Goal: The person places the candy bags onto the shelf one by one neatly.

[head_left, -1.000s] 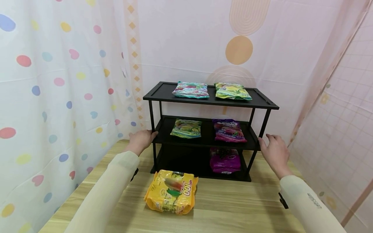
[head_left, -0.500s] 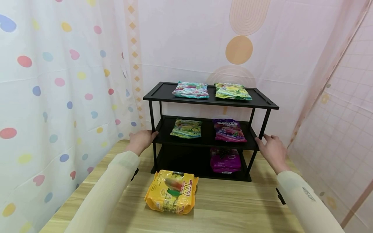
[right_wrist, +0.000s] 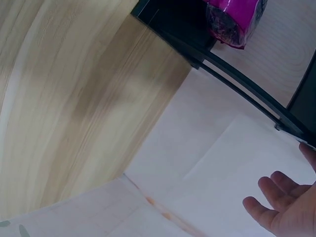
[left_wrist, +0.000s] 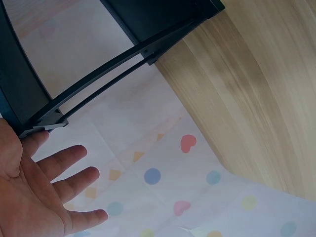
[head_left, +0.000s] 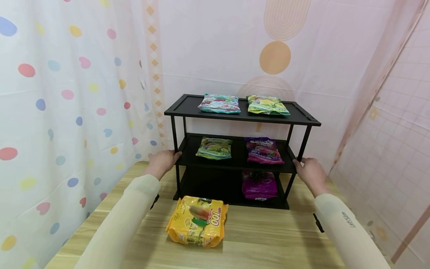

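A black three-tier shelf rack (head_left: 221, 165) stands on the wooden table. At its left end my left hand (head_left: 162, 163) pinches the edge of the middle tier, thumb on top and index finger beneath. The other fingers (left_wrist: 74, 188) spread out straight, free of the rack. My right hand (head_left: 310, 172) pinches the opposite end of that tier the same way, its lower fingers (right_wrist: 266, 197) loosely bent below the edge. On the middle tier lie a green-yellow candy bag (head_left: 214, 148) and a purple candy bag (head_left: 263, 150).
Two more bags, one teal-white (head_left: 220, 104) and one yellow-green (head_left: 267, 105), lie on the top tier. A magenta pack (head_left: 259, 185) sits at the bottom right. A yellow pack (head_left: 198, 222) lies on the table (head_left: 255, 239) before the rack. Patterned curtains (head_left: 100, 89) hang close around.
My right hand has moved slightly left and closed in on the middle tier's right end, its fingers tucking behind the post. My left hand, the rack and the bags have stayed put.
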The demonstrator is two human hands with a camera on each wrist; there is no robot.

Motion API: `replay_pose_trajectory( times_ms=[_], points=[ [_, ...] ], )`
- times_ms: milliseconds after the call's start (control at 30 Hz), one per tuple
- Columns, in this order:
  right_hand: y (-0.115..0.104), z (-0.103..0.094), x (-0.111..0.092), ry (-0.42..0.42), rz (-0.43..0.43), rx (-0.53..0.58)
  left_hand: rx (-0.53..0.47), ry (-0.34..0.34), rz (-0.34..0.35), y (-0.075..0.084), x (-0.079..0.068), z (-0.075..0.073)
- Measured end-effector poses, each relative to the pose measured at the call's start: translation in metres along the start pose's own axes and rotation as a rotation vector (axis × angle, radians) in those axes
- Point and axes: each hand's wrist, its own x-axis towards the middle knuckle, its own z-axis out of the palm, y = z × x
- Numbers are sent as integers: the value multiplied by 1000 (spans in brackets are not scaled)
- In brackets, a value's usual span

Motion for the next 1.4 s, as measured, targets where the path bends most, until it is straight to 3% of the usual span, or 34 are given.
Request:
replay_pose_trajectory(
  times_ms=[167, 633, 1200, 1400],
  points=[
    [-1, -2, 2, -48, 48, 30, -5, 5, 7, -1, 1, 0],
    [-4, -4, 6, -135, 100, -19, -36, -21, 11, -5, 4, -2],
    [-6, -1, 6, -148, 146, -24, -123, -80, 12, -23, -6, 4],
    [-7, -3, 6, -156, 155, -26, -127, -59, 40, -32, -11, 4]
  ],
)
